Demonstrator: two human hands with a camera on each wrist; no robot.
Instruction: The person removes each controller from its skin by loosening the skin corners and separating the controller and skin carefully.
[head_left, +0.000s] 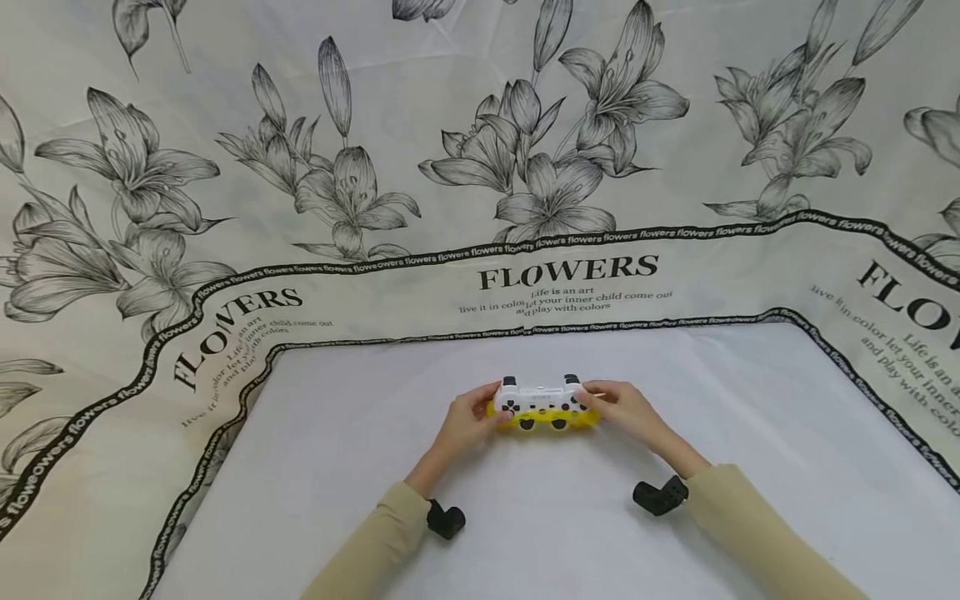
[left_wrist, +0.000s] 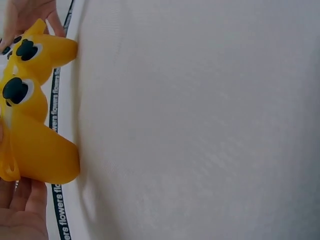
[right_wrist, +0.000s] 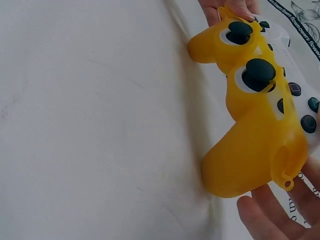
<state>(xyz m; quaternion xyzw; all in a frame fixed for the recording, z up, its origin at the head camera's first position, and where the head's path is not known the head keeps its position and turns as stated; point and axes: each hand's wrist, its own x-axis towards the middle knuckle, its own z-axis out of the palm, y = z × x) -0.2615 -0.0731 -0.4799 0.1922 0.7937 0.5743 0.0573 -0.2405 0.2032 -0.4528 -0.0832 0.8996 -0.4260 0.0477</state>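
A white game controller (head_left: 534, 402) with black buttons and thumbsticks is held up over the table between both hands. A yellow silicone cover (right_wrist: 245, 155) wraps its lower part and grips, with the thumbsticks poking through. The white upper face, with its buttons, shows bare above the cover's edge. My left hand (head_left: 467, 419) grips the left end, thumb on the front near the direction buttons. My right hand (head_left: 628, 410) holds the right end, thumb at the face buttons. In the right wrist view a small looped tab hangs from the cover's near side, close to the right fingers.
A white cloth (head_left: 360, 433) covers the table. Behind and beside it rises a floral cloth (head_left: 450, 292) with black lettered bands. Black wrist devices (head_left: 446, 518) hang at both sleeve cuffs.
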